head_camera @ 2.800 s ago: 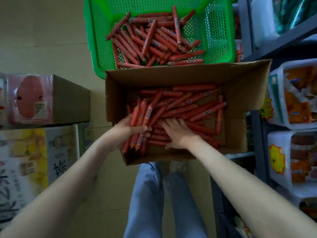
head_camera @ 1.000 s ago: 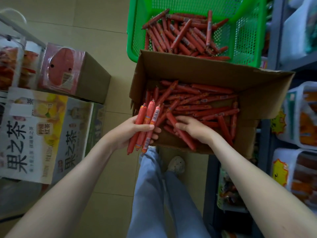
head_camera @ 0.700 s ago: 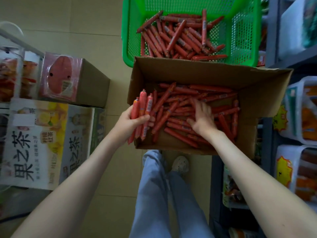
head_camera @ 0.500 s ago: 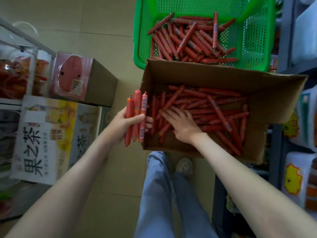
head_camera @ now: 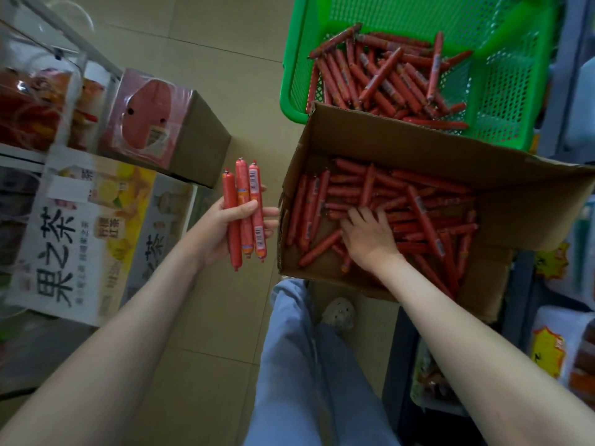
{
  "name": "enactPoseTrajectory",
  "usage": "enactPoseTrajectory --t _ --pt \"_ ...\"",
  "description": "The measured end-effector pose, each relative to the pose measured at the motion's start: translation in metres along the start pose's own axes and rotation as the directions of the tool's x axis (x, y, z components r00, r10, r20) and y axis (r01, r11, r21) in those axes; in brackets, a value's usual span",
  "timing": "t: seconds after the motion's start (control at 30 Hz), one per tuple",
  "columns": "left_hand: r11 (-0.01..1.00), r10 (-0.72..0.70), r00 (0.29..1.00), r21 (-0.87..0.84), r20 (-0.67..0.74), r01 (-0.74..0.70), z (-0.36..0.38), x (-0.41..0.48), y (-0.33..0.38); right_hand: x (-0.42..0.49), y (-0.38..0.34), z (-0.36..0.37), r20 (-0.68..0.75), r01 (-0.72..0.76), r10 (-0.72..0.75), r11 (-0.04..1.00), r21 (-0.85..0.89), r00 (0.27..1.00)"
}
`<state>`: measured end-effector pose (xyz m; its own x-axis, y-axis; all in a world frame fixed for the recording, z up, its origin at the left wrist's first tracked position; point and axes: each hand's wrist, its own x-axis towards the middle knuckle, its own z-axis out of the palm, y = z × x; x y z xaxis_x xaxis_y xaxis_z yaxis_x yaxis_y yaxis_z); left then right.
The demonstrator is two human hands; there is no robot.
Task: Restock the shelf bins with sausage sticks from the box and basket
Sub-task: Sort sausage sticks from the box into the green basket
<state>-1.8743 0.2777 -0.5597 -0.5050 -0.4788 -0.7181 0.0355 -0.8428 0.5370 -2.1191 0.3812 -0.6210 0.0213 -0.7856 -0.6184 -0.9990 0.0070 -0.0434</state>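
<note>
Judging by the hands, sticks were being gathered for the bins. The left hand [head_camera: 222, 226] gripped three sausage sticks [head_camera: 245, 217] just beside the box [head_camera: 418, 140]. The right hand [head_camera: 367, 235] lay with fingers spread on the loose sticks [head_camera: 402, 188] inside, visibly gripping none. Its next move would be to pinch one free. The green basket [head_camera: 291, 91] behind the box held another pile [head_camera: 386, 75].

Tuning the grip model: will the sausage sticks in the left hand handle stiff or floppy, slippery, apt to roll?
Probably stiff: three sausage sticks jut straight beyond the left hand unsupported. Possibly slick: the casing looks smooth. Round, so apt to roll loose.
</note>
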Motion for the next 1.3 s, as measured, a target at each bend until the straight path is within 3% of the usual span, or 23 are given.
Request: enactPoseTrajectory --t 0.2,0.33,0.63,0.73,0.87,0.9,0.93,1.0,1.1,1.2,1.3 --pt "0.998 -0.055 0.997 0.008 0.055 0.055 0.007 0.002 -0.009 -0.007 0.021 0.012 0.094 -0.192 0.203 0.975 -0.115 0.975" --pt "0.996 -0.09 0.992 -0.019 0.088 0.092 0.006 0.005 -0.016 -0.012 0.032 0.022 0.107 -0.243 0.255 0.963 -0.113 0.961" --pt "0.996 -0.086 0.995 -0.023 0.053 0.087 0.012 0.013 -0.028 -0.005 0.017 0.036 -0.008 -0.118 0.123 0.965 0.233 0.992" --pt "0.998 -0.065 0.997 0.006 0.035 0.065 0.013 0.015 -0.031 0.001 0.01 0.038 -0.047 -0.141 0.18 0.885 0.445 0.983" --pt "0.999 -0.031 0.999 0.005 -0.037 0.032 0.016 0.016 -0.034 0.009 -0.005 0.027 0.0 -0.172 0.29 0.568 0.805 0.957" --pt "1.0 -0.025 0.998 0.0 -0.058 0.025 0.016 0.017 -0.034 0.012 -0.009 0.023 -0.041 -0.148 0.296 0.589 0.795 0.954" --pt "1.0 -0.023 0.997 -0.006 -0.073 0.022 0.015 0.017 -0.034 0.016 -0.014 0.017 -0.108 -0.096 0.254 0.674 0.732 0.961" --pt "1.0 -0.019 0.996 -0.006 -0.082 0.018 0.013 0.018 -0.033 0.024 -0.024 0.006 -0.202 0.066 0.042 0.863 0.501 0.979" --pt "1.0 -0.023 0.997 0.004 -0.078 0.024 0.012 0.017 -0.031 0.033 -0.04 0.004 -0.158 0.221 -0.2 0.967 0.128 0.967" --pt "0.999 -0.035 0.994 -0.011 -0.106 0.034 0.013 0.016 -0.029 0.036 -0.049 0.01 -0.138 0.201 -0.202 0.979 -0.025 0.97" --pt "0.999 -0.049 0.994 -0.019 -0.098 0.048 0.014 0.014 -0.028 0.033 -0.039 0.009 -0.118 0.104 -0.115 0.991 -0.089 0.986"
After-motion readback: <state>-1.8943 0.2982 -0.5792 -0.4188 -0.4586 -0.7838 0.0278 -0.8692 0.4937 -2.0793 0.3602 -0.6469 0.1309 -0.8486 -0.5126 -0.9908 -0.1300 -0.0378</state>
